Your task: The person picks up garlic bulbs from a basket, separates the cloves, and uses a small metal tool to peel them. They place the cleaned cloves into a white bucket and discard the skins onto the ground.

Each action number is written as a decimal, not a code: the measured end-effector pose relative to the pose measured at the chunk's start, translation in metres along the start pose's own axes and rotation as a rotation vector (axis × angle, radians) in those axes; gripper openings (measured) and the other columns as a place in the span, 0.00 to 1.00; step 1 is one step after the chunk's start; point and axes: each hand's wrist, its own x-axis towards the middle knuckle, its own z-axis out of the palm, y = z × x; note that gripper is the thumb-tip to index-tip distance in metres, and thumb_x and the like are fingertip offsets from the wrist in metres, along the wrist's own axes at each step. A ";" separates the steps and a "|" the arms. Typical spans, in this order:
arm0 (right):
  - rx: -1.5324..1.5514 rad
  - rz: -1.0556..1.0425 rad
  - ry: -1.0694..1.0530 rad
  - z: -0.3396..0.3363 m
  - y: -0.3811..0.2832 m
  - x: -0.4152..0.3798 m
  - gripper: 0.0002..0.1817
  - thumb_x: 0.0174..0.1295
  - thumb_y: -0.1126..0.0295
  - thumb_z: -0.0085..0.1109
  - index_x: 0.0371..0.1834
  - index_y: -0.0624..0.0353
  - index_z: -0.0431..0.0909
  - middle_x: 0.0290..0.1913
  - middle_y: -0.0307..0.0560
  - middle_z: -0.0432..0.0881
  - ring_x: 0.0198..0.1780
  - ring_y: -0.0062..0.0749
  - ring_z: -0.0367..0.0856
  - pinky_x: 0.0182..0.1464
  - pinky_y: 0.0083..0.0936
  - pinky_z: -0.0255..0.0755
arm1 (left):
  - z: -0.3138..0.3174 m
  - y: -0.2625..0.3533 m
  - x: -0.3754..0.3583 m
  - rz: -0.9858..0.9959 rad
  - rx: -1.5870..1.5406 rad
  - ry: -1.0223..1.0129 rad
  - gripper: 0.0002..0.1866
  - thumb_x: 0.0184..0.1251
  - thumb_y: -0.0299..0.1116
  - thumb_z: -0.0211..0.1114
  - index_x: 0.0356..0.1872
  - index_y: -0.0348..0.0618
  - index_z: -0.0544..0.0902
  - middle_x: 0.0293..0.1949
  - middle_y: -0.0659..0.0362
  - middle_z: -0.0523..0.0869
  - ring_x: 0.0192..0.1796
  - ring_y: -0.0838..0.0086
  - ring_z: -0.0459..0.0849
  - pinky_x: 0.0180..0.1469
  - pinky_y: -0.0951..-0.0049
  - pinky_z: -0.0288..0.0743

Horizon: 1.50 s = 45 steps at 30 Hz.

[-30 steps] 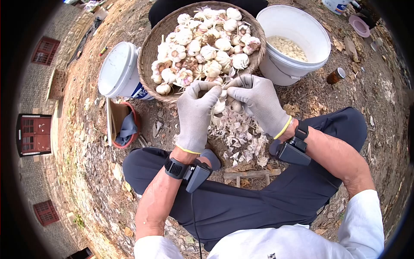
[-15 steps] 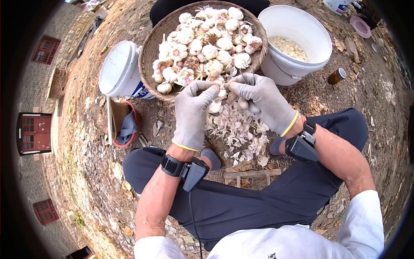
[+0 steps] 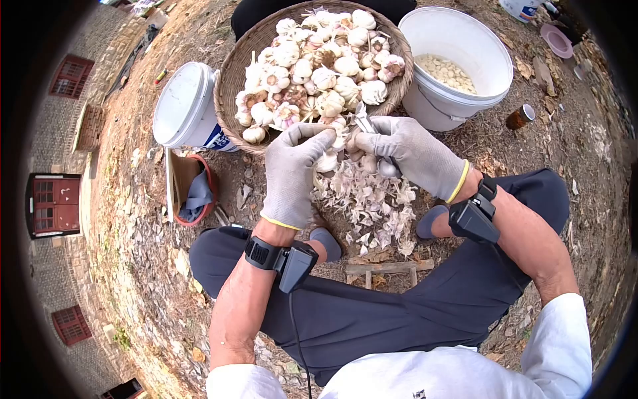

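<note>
A wicker basket (image 3: pixel 229 113) heaped with garlic bulbs (image 3: pixel 323 78) stands just beyond my hands. My left hand (image 3: pixel 292 173), in a grey glove, has its fingers curled beside a pale garlic piece (image 3: pixel 327 161); whether it grips the piece is hidden. My right hand (image 3: pixel 415 154), gloved too, is closed on garlic, with a papery skin strip (image 3: pixel 363 118) standing up at its thumb and index finger. The curled fingers partly hide what the palm holds. Below both hands, a pile of garlic skins (image 3: pixel 372 203) lies on the ground between my feet.
At the right of the basket stands a white bucket (image 3: pixel 488 50) with peeled cloves (image 3: pixel 444 72) inside. A lidded white bucket (image 3: pixel 181 106) is at the left, above a reddish tub (image 3: pixel 211 193) with grey cloth. A dark can (image 3: pixel 518 118) and a small wooden stool (image 3: pixel 389 267) are also there.
My hands have moved slightly apart, the right one shifting to the right. A strip of skin now stands up at the right fingertips.
</note>
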 end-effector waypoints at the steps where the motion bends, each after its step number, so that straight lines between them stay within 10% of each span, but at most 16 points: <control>1: 0.001 -0.001 -0.001 0.000 -0.001 -0.001 0.19 0.84 0.56 0.61 0.53 0.65 0.84 0.34 0.38 0.87 0.28 0.13 0.82 0.26 0.12 0.73 | -0.001 -0.001 0.001 0.000 0.001 0.001 0.10 0.78 0.32 0.73 0.51 0.36 0.91 0.40 0.65 0.90 0.42 0.85 0.85 0.47 0.81 0.78; 35: -0.409 0.013 -0.145 0.001 0.010 0.001 0.18 0.82 0.59 0.58 0.41 0.60 0.89 0.28 0.35 0.83 0.25 0.15 0.81 0.19 0.19 0.75 | -0.002 0.000 -0.006 0.152 0.239 -0.053 0.05 0.71 0.26 0.75 0.41 0.34 0.92 0.32 0.64 0.90 0.33 0.85 0.83 0.37 0.79 0.76; 45: -0.572 -0.159 0.035 0.008 0.002 -0.001 0.20 0.77 0.59 0.61 0.35 0.67 0.86 0.25 0.47 0.83 0.28 0.30 0.82 0.38 0.34 0.76 | -0.004 -0.004 0.000 0.003 0.046 -0.044 0.09 0.77 0.30 0.74 0.49 0.35 0.90 0.41 0.63 0.92 0.40 0.83 0.88 0.43 0.79 0.83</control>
